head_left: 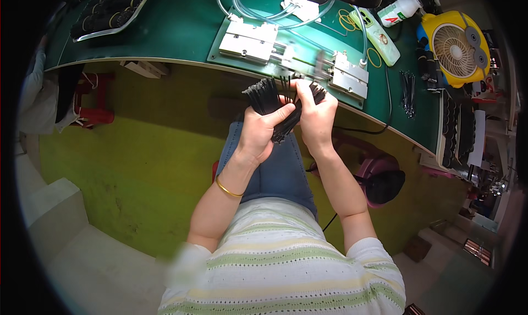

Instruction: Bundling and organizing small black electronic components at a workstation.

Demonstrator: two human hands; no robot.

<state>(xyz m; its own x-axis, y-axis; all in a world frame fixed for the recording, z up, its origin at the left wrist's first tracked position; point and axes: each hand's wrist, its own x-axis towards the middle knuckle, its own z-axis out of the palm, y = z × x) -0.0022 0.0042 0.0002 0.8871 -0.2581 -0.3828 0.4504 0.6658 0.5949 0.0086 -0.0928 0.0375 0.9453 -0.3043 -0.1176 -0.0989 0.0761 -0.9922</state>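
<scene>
My left hand (257,132) is wrapped round a thick bundle of thin black rods (262,96), with their ends fanning up past the thumb. Close beside it, my right hand (318,117) grips another group of thin black rods (288,122); its thumb and index finger are at the top of a few that stand apart. Both hands are in front of the table's near edge, above my lap. Just beyond them sits a metal fixture with a left block (248,41) and a right block (349,79) on a base plate. What exactly the rods are, I cannot tell.
Clear hoses (264,19) run to the fixture on the green table (181,26). To the right are a green phone case (383,40), a white bottle (400,11), a yellow fan (454,48) and loose black rods (407,95). A tray of black bundles (113,9) lies far left.
</scene>
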